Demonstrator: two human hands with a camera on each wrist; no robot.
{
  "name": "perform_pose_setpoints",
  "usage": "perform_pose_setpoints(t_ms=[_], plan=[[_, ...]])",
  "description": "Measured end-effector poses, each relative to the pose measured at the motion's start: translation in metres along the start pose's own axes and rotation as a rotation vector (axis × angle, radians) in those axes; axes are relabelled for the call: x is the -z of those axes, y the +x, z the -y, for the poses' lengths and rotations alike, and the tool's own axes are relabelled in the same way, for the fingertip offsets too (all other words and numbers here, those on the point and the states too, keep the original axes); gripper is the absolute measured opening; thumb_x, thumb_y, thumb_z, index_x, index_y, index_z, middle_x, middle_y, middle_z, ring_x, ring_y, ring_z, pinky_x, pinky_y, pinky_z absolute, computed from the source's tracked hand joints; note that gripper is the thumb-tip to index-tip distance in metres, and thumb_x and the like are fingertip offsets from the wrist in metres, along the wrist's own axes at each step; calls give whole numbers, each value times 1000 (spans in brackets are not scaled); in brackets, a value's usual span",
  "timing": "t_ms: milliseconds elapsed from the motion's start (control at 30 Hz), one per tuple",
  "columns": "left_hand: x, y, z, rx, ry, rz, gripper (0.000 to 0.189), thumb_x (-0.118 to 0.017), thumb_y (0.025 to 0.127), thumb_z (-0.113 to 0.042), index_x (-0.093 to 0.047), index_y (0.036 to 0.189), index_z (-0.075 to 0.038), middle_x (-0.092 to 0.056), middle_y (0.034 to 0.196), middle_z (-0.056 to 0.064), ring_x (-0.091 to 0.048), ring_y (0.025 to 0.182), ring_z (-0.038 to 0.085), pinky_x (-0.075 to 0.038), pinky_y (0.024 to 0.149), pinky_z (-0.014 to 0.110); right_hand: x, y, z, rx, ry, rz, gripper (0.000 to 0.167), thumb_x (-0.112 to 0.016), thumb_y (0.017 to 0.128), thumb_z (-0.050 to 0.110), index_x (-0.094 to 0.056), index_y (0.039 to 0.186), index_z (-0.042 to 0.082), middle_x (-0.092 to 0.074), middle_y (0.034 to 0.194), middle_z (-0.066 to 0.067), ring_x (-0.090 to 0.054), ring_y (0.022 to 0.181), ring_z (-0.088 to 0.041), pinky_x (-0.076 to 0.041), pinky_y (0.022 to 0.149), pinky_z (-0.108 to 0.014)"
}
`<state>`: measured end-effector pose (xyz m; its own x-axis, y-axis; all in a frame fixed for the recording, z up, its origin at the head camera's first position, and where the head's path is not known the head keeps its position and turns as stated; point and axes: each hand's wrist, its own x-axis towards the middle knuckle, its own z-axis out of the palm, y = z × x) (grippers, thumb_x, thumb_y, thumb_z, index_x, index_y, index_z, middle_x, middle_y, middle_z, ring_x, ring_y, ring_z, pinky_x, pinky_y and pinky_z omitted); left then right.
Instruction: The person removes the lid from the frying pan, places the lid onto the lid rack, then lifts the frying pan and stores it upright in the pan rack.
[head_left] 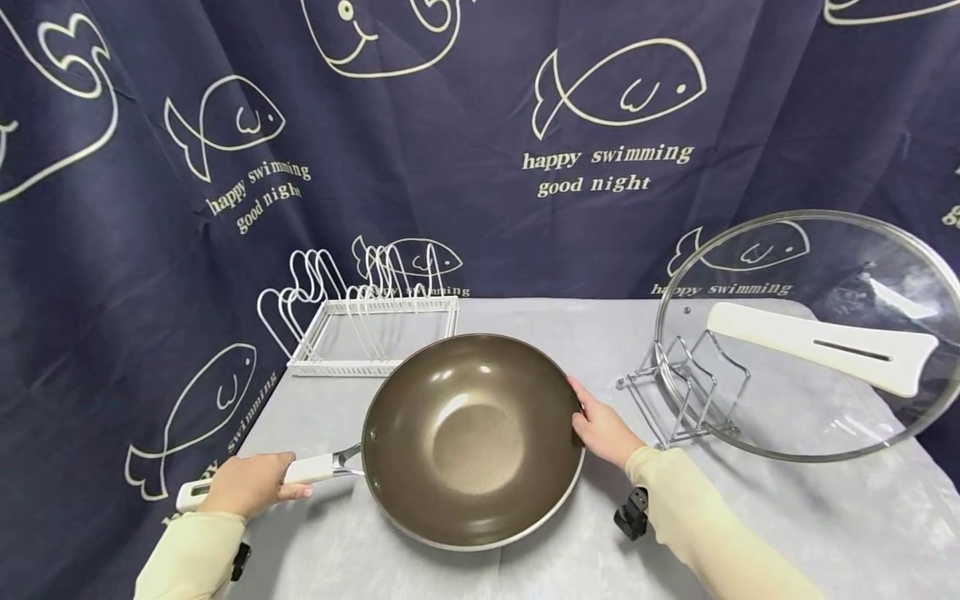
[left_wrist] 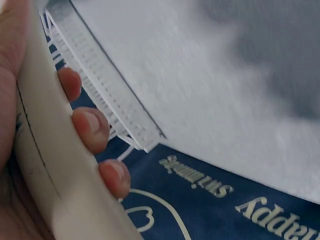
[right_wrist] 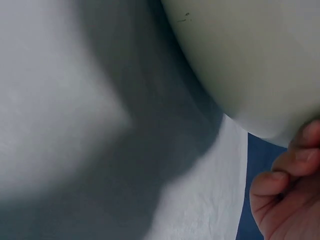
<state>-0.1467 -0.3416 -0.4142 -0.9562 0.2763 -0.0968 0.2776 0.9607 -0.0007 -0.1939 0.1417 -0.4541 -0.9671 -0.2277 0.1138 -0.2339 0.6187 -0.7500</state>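
A wok (head_left: pixel 480 442) with a brown inside and a pale outside hangs close over the grey tabletop, its open top tilted toward the head camera. My left hand (head_left: pixel 247 483) grips its white handle (head_left: pixel 311 469); in the left wrist view, fingers (left_wrist: pixel 90 130) curl round the handle (left_wrist: pixel 55 145). On the opposite side, my right hand (head_left: pixel 606 427) holds the wok by the rim. From the right wrist, the pale outer wall (right_wrist: pixel 250 65) shows, with curled fingers (right_wrist: pixel 295 162) at its edge.
Behind the wok at left stands a white wire rack (head_left: pixel 307 369) with upright loops. To the right, a chrome rack (head_left: pixel 682 435) holds a large glass lid with a white handle (head_left: pixel 821 346) upright. A navy curtain (head_left: pixel 480 167) with fish drawings hangs behind the table (head_left: pixel 525 321).
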Motion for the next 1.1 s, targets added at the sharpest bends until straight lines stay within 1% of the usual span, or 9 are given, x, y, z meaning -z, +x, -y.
perform_pose_setpoints(t_ms=[33, 100, 200, 333, 500, 600, 800, 967, 1100], plan=[[0, 1, -2, 0, 6, -4, 41, -73, 72, -49, -45, 71, -18, -43, 57, -7, -43, 50, 13, -41, 51, 43, 1, 3, -1, -6, -12, -16, 58, -43, 86, -2, -31, 142, -11, -57, 115, -35, -60, 99, -40, -43, 93, -52], [1, 4, -7, 18, 2, -1, 42, -72, 73, -50, -45, 72, -18, -45, 57, -6, -46, 51, 15, -41, 51, 44, 4, 7, -3, -38, -9, -43, 58, -44, 86, -1, -33, 142, -8, -63, 86, -27, -60, 74, -31, -48, 79, -47], [2, 10, -16, 49, -7, 7, 43, -73, 72, -51, -47, 75, -16, -50, 60, -2, -51, 53, 20, -42, 51, 46, 8, 11, -8, -88, 10, -115, 55, -48, 88, 4, -38, 141, -5, -44, 60, -3, -41, 54, -16, -42, 60, -35], [0, 15, -24, 64, -18, 4, 45, -73, 71, -52, -50, 77, -14, -54, 62, 2, -54, 54, 24, -44, 48, 47, 14, 9, -8, -143, 10, -178, 53, -53, 91, 13, -42, 140, -3, -42, 61, 0, -40, 54, -15, -38, 56, -32], [-7, 12, -33, 83, -35, 3, 46, -73, 72, -53, -52, 79, -13, -55, 62, 2, -55, 54, 25, -44, 46, 47, 20, -3, 0, -218, -11, -168, 53, -51, 92, 12, -40, 142, -1, -55, 73, -14, -46, 60, -18, -42, 63, -33], [-9, 12, -39, 97, -47, -5, 46, -71, 74, -54, -52, 80, -13, -55, 63, 2, -55, 54, 25, -44, 47, 48, 21, -14, 6, -272, 76, -176, 56, -50, 90, 8, -38, 143, -1, -61, 73, -18, -51, 58, -16, -44, 60, -29], [-9, 14, -50, 103, -55, -5, 45, -70, 75, -54, -52, 79, -13, -53, 62, 2, -53, 53, 24, -44, 47, 46, 18, -42, 14, -319, 322, -149, 67, -52, 85, -4, -26, 147, -5, -55, 55, -3, -50, 46, -12, -43, 48, -23], [-4, 13, -56, 103, -47, -9, 44, -71, 75, -53, -52, 78, -13, -52, 60, 1, -53, 53, 24, -43, 46, 45, 8, -59, 20, -393, 542, -72, 79, -50, 88, -5, -2, 151, 0, -58, 57, -5, -53, 45, -11, -48, 47, -25], [-1, 14, -58, 107, -51, -25, 44, -72, 75, -52, -53, 79, -13, -52, 60, 2, -53, 52, 26, -43, 45, 45, 4, -63, 24, -399, 621, -71, 79, -46, 92, -4, 7, 151, 2, -58, 56, -7, -53, 43, -10, -47, 46, -24]])
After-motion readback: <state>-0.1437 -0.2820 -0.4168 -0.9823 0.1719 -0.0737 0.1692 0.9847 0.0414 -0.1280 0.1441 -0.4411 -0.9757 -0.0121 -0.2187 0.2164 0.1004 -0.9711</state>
